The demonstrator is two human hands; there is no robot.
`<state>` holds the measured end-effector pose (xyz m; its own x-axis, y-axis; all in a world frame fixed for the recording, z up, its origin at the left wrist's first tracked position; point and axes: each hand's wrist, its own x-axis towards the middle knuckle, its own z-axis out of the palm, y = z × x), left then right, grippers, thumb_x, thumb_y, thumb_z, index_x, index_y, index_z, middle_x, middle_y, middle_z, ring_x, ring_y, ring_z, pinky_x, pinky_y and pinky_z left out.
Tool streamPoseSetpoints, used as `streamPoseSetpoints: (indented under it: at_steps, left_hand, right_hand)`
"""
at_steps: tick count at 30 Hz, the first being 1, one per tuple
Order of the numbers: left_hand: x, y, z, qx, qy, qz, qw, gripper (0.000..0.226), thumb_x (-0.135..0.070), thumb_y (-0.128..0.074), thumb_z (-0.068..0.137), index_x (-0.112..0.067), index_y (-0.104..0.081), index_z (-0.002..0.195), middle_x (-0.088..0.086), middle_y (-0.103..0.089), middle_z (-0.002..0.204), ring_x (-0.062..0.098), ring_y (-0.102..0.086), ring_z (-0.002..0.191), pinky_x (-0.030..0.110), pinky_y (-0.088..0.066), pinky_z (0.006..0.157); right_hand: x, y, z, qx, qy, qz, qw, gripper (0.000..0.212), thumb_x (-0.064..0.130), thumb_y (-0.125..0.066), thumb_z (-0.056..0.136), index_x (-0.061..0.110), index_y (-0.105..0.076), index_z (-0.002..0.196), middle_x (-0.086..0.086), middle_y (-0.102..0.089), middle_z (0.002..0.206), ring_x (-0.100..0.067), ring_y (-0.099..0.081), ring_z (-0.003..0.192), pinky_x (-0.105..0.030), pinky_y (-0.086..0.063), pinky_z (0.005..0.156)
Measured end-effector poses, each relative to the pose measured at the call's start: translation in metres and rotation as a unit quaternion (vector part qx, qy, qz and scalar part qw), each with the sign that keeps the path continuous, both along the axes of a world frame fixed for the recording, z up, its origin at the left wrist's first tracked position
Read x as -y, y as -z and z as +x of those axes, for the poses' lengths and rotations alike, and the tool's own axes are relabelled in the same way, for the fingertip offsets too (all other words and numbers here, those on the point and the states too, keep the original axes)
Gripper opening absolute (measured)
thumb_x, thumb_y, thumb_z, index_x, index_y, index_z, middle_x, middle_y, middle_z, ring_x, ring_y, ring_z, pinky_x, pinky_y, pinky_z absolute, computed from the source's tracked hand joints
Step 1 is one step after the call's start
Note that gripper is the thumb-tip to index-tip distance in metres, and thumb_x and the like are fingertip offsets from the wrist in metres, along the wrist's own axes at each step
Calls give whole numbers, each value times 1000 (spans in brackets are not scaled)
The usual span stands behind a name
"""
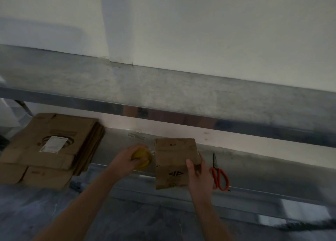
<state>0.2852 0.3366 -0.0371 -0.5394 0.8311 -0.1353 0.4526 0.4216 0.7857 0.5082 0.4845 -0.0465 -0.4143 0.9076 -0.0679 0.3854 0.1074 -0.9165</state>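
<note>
Now both bare forearms reach forward over the metal shelf. Left hand curls over a yellow tape roll, gripping it just beside the small cardboard box. Right hand clasps that box's right edge, thumb across its front, holding it upright on the shelf; red-handled scissors lie nearby.

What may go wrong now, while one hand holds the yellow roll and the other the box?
1. The right hand grips the box only at its right edge, so it may tilt or slip if the left hand pulls the roll.
2. The scissors lie close beside the right hand, near the front of the shelf; a bump might knock them off.
</note>
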Motion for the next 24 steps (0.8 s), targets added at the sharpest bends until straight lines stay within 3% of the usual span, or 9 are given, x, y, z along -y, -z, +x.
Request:
streamPoseSetpoints:
  at_steps: [2, 4, 5, 7, 12, 15, 18, 21, 24]
  left_hand:
    - [-2, 0, 2, -108, -18, -51, 993, 39, -34, -69, 84, -40, -56, 120, -11, -61, 115, 12, -58, 102, 33, -46, 90]
    - [-3, 2, 4, -263, -13, -98, 960, 39, -39, -67, 84, -36, -56, 121, -8, -61, 117, 17, -56, 105, 36, -41, 92]
    - [-3, 2, 4, -263, -14, -88, 961, 41, -39, -68, 83, -35, -56, 121, -8, -61, 118, 18, -55, 107, 38, -41, 94]
    - [1, -3, 2, -163, -18, -27, 986, 44, -33, -75, 79, -34, -57, 119, -8, -61, 118, 16, -55, 108, 41, -42, 96]
    - [10, -17, -7, -38, 35, 58, 997, 39, -24, -81, 75, -32, -57, 105, -11, -59, 104, 4, -55, 95, 26, -46, 80]
    - [9, -18, -8, -23, 37, 25, 999, 30, -24, -76, 81, -37, -58, 101, -11, -59, 100, 6, -56, 91, 24, -43, 77]
    - [8, -15, -7, -39, 18, -9, 999, 35, -27, -77, 79, -42, -55, 103, -12, -56, 106, 7, -54, 95, 27, -46, 82]
    - [6, -14, -4, -65, 14, -7, 998, 40, -30, -80, 75, -49, -53, 98, -19, -55, 105, 3, -54, 94, 20, -44, 77]
    - [2, -15, -5, -103, 15, -23, 994, 36, -31, -79, 74, -49, -53, 91, -22, -56, 98, 0, -54, 88, 14, -37, 69]
  right_hand:
    - [1, 0, -1, -9, 1, -8, 1000, 57, 52, -57, 91, 31, -47, 143, 12, -66, 116, -8, -63, 107, -19, -51, 86]
    - [2, -1, 0, -15, -2, -9, 1000, 55, 50, -58, 92, 29, -48, 142, 12, -65, 115, 5, -60, 99, -5, -46, 79]
    - [2, -1, 1, -16, -1, -6, 1000, 55, 48, -58, 92, 28, -49, 142, 13, -65, 113, 12, -56, 95, 2, -42, 73]
    - [0, -2, 0, -21, -2, -9, 1000, 55, 47, -59, 92, 26, -49, 142, 15, -63, 110, 18, -52, 90, 6, -39, 67]
    - [1, -2, 0, -48, -13, -32, 998, 58, 49, -57, 91, 27, -45, 144, 10, -65, 121, -3, -62, 108, -10, -50, 83]
    - [3, -3, 1, -54, -26, -29, 998, 63, 56, -56, 88, 28, -44, 144, 13, -64, 122, 0, -61, 110, -15, -52, 87]
    - [-1, -3, 6, -19, -35, -2, 999, 71, 66, -51, 85, 29, -40, 145, 12, -62, 126, -5, -60, 113, -10, -47, 82]
    - [-7, -3, 12, 21, -50, 15, 998, 77, 69, -48, 85, 29, -33, 149, 7, -54, 139, -11, -53, 124, -27, -48, 97]
    - [-11, -1, 21, 5, -67, -10, 998, 86, 78, -45, 80, 35, -25, 152, 9, -44, 148, -8, -42, 133, -31, -40, 107]
